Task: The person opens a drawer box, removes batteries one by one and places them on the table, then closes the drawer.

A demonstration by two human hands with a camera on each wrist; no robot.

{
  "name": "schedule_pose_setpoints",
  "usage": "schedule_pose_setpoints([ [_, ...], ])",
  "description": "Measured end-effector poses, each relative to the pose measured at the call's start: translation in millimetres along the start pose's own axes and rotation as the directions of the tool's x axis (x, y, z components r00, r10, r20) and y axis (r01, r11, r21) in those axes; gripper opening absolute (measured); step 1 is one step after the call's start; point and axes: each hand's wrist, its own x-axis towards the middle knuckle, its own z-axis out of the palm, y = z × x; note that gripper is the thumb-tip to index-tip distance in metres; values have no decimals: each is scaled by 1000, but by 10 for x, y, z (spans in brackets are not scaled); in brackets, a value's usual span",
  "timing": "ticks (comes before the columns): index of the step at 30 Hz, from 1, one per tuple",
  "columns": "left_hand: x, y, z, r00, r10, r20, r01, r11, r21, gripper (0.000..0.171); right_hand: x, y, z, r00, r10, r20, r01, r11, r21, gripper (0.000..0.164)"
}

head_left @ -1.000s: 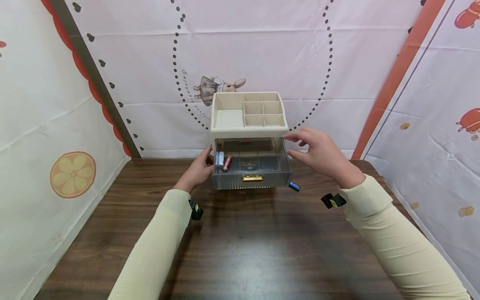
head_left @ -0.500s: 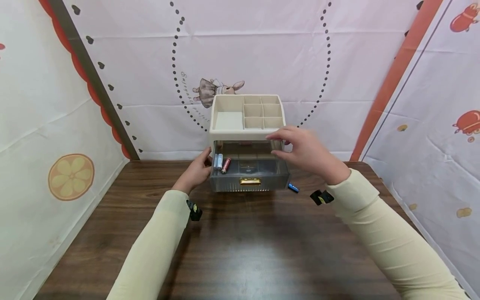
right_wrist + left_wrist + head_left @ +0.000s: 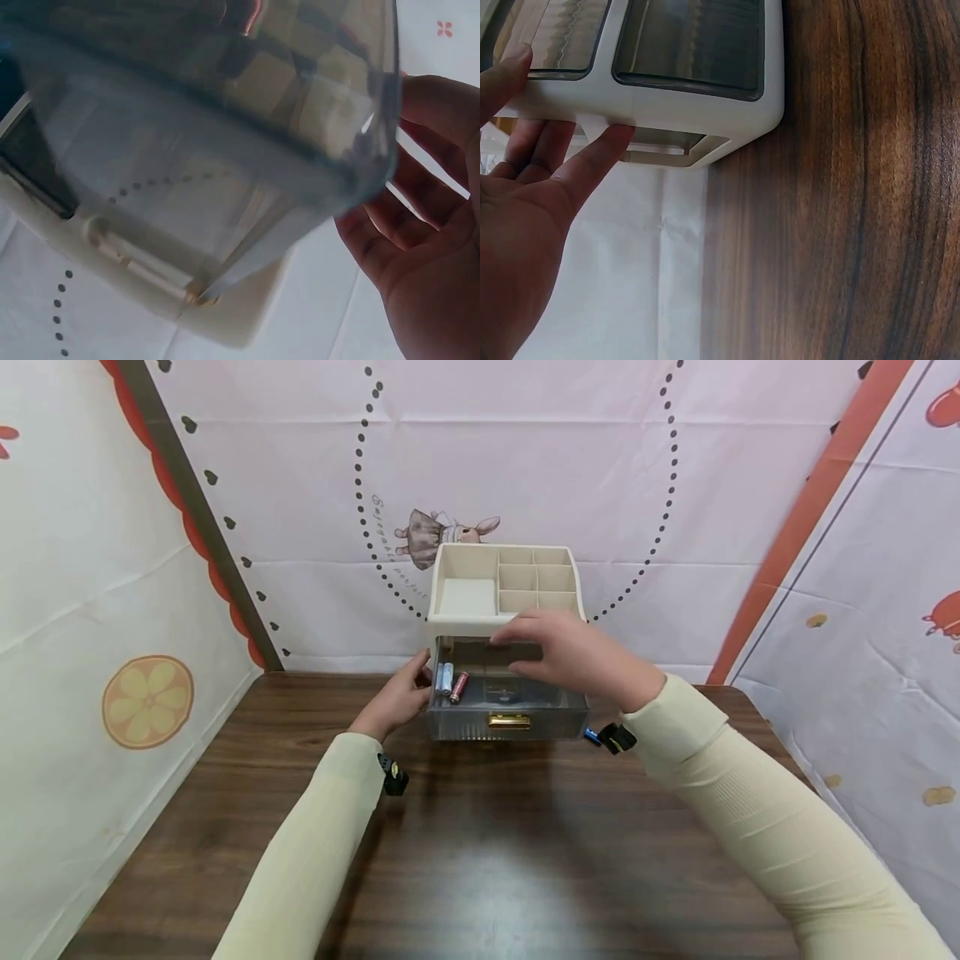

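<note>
A cream desktop organizer (image 3: 465, 626) stands at the back of the table with its clear drawer (image 3: 555, 724) pulled out. In the drawer's left end lie two light-blue batteries (image 3: 447, 679) and a red battery (image 3: 459, 687). My left hand (image 3: 396, 697) grips the organizer's left side, its thumb on the side face and its fingers round the back edge in the left wrist view. Above the drawer's opening, my right hand (image 3: 573, 652) has its thumb and fingers apart, holding nothing. A blue battery (image 3: 592, 736) lies on the table, partly behind the right wrist's strap.
The organizer's top has one large compartment (image 3: 468, 597) and several small ones. A gold handle (image 3: 509, 722) sits on the drawer's front. Behind the dark wooden table (image 3: 480, 843) hangs a printed cloth (image 3: 510, 460), with more cloth at both sides.
My right hand has moved left from the organizer's right edge to over the open drawer. The left hand stays at the organizer's side, and the batteries keep their places.
</note>
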Motion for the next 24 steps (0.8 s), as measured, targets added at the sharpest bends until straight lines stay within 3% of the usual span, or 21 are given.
schedule_pose_setpoints([
  [7,-13,-4,-9,1000,3,-15,-2,999,36,64,206,-68,63,996,-46,80,46,999,4,32],
  [24,28,-13,-16,1000,-5,-11,5,1000,28,64,470,-105,199,958,-11,287,9,1000,7,33],
])
